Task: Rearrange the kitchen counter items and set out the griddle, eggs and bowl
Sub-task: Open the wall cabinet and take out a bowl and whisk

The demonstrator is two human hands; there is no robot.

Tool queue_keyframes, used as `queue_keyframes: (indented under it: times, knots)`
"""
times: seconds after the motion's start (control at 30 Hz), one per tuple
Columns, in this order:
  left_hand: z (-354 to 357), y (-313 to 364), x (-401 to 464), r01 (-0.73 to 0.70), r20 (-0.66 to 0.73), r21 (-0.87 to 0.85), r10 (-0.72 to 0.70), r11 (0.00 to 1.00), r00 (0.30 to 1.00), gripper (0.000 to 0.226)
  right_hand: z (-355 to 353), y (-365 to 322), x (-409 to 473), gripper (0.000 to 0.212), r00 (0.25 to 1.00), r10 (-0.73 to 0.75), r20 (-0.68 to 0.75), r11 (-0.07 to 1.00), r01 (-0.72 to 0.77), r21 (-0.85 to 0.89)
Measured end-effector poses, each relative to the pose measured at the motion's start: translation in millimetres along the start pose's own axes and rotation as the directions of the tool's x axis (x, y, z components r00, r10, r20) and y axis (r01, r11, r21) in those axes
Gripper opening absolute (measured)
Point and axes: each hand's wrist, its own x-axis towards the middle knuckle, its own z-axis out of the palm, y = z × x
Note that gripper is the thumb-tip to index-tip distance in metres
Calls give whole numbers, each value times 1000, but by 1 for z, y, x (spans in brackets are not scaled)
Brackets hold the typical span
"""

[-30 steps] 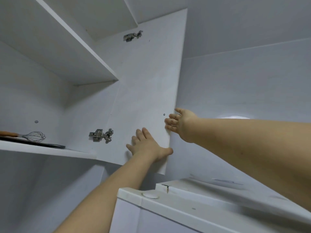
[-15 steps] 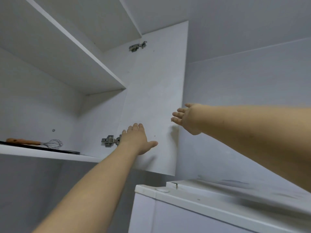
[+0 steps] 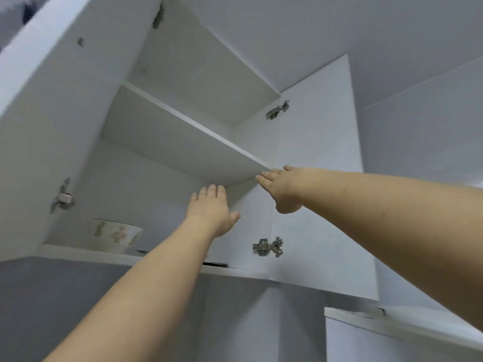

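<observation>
While both arms reach up into cabinet (image 3: 183, 142), left hand (image 3: 210, 210) spread; right hand (image 3: 281, 188) fingers straight.

Lighting: soft, even, cool grey; no glare. Shadow: dim beneath the upper shelf (image 3: 183, 142). Blur: heavy smear on the left cabinet door (image 3: 44, 105) (upper-left corner worst). Distortion: wide-angle bowing at edges.

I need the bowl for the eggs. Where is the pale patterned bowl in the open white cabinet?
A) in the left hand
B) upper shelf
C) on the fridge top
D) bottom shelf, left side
D: the pale patterned bowl sits on the bottom shelf, left of the open left hand.
</observation>
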Motion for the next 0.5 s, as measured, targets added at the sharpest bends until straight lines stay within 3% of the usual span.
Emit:
queue_keyframes:
  times: [0.3, 0.5]
  knots:
    - [-35, -98, -18, 154, -49, 168, -148, 974, 988, 87, -53, -55, 37, 78, 996, -3, -92, 963, 28, 267]
    - [-32, -133, -22, 217, -42, 156, -213, 964, 976, 86, -56, -81, 59, 73, 999, 30, -37, 910, -12, 415]
